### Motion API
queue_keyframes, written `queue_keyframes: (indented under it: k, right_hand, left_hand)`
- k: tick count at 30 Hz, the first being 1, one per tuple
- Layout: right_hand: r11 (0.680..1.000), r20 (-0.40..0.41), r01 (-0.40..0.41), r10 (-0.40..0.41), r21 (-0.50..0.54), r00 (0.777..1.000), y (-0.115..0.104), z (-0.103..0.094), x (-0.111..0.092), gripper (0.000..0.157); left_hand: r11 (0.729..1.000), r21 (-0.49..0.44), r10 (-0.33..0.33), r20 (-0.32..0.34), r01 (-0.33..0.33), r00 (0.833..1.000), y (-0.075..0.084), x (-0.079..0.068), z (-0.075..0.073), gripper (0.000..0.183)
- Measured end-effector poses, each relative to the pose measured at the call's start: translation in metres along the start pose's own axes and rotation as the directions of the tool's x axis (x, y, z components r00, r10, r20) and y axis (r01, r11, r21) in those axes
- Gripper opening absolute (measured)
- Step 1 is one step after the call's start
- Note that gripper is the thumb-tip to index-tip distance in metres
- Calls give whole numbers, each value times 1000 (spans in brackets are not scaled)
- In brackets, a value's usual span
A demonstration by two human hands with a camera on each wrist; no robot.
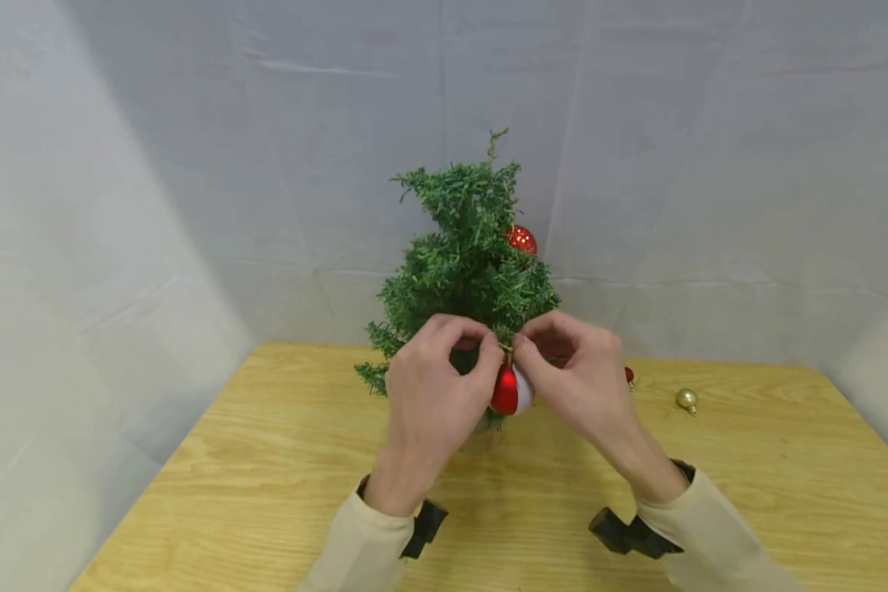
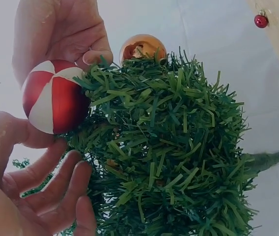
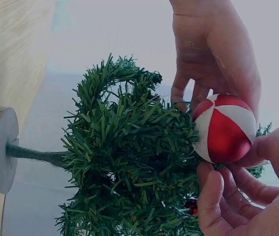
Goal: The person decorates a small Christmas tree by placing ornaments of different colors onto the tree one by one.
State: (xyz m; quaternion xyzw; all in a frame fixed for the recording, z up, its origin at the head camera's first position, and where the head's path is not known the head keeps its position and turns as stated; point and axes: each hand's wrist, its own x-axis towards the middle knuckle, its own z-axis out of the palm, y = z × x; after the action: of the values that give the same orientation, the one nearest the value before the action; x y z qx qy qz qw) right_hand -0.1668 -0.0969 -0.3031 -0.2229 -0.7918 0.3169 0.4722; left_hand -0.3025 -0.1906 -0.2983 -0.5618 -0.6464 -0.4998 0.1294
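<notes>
A small artificial Christmas tree stands on the wooden table. In front of its lower branches hangs a red and white bauble, its panels striped like a beach ball. My left hand is at the bauble's left, thumb and index finger pinching the gold string at its top. From the other side my right hand pinches the same string, fingertips close to the left ones. In the right wrist view the bauble sits against the branch tips between both hands.
A red glittery bauble hangs on the tree's upper right. A gold-orange bauble shows behind the branches in the left wrist view. On the table at right lie a small gold bauble and a small red bauble. A pale curtain hangs behind.
</notes>
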Motion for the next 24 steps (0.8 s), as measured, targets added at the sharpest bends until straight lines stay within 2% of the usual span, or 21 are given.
queue_keyframes:
  k: [3,6,9,12,20,24]
  right_hand:
    - [1000,37,-10,10,-9,999,0,-3,-4,7]
    - [1000,64,4,-3,-20,998,0,-4,-6,7]
    - [999,92,13,-9,-34,996,-1,-6,-6,8]
    - [999,126,0,5,-40,992,-2,-6,-7,7]
    - [999,178,-31,38,-39,983,-1,-8,-8,7]
    - [999,163,1,4,-34,987,1,-11,-7,7]
  left_hand:
    - [993,65,98,-24,-96,995,-1,-3,-1,10]
    - [966,170,207,-59,-194,977,-2,-6,-1,11]
    - [938,240,273,-74,-249,959,-3,-7,0,11]
    - [930,253,290,-64,-266,955,-3,-9,0,11]
    - [933,231,292,-42,-275,956,-2,-19,-2,5]
    - [915,241,342,-43,-323,939,-4,-24,-5,11]
